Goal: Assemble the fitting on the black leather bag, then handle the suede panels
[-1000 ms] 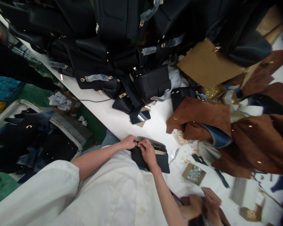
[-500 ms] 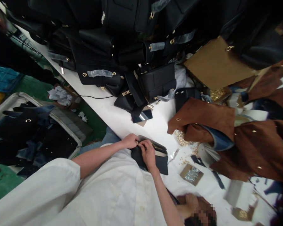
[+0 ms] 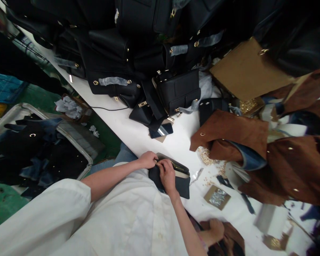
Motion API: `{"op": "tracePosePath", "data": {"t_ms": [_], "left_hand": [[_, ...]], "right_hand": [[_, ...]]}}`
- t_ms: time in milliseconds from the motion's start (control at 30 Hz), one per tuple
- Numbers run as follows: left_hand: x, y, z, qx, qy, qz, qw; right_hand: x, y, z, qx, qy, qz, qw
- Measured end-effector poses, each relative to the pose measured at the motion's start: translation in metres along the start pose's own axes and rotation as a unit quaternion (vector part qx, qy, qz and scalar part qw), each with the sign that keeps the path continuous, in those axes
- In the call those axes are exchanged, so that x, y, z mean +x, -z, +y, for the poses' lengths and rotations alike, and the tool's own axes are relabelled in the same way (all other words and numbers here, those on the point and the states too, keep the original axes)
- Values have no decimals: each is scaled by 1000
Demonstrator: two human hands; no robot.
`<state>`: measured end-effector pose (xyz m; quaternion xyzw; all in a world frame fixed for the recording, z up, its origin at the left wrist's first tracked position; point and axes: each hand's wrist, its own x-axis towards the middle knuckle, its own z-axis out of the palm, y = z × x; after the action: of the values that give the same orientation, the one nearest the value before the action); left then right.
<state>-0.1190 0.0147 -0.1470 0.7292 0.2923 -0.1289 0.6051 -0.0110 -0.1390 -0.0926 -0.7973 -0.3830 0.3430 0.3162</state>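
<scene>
White table (image 3: 138, 138), long and packed with stuff. Heaped along the far edge: lots of black bags (image 3: 114, 53) with little gold clasps. Over on the right side: brown pieces (image 3: 229, 129) piled up, with a flat tan board (image 3: 245, 71) behind them. Tiny gold bits (image 3: 206, 158) spilled on the table just beside the brown pieces. Dark phone (image 3: 162, 129) lying near the middle, close to the black bags.

Small bag (image 3: 182, 183), black, sitting at the near edge of the table, right up against a white shirt (image 3: 128, 220). Top of it open a little, pale inside showing. Left hand (image 3: 147, 159) curled tight, pinching the left end of the bag's top. Right hand (image 3: 167, 174) on top of the bag, fingers bent and closed on the same top edge, just beside the left hand.

Another person's hand (image 3: 216, 229) low at the near right corner, on something brown. Off the left edge of the table: green floor (image 3: 5, 202) and a cart (image 3: 69, 143) full of dark pieces
</scene>
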Motion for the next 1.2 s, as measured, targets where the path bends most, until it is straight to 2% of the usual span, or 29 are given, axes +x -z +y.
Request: {"op": "tracePosePath", "data": {"t_ms": [167,400,533,733,1033,1200], "left_hand": [[-2,4,5,8,-3,1,1000],[-6,2,6,8,-21,7,1000],[-3,3,2,-6,-43,-11,999],[-1,8,-2,-21,-67,-42,997],[1,9,4,-38,-75,-49,995],[4,15,5,-60,-60,-80,993]], "right_hand": [[2,3,-1,-3,3,-9,1000],[-5,-4,3,-7,-21,34,999],[-5,-5,5,-18,-40,41,998],[-1,-1,-1,-42,-20,17,999],[-1,-1,-2,-60,-42,39,997],[0,8,0,-97,-28,49,994]]}}
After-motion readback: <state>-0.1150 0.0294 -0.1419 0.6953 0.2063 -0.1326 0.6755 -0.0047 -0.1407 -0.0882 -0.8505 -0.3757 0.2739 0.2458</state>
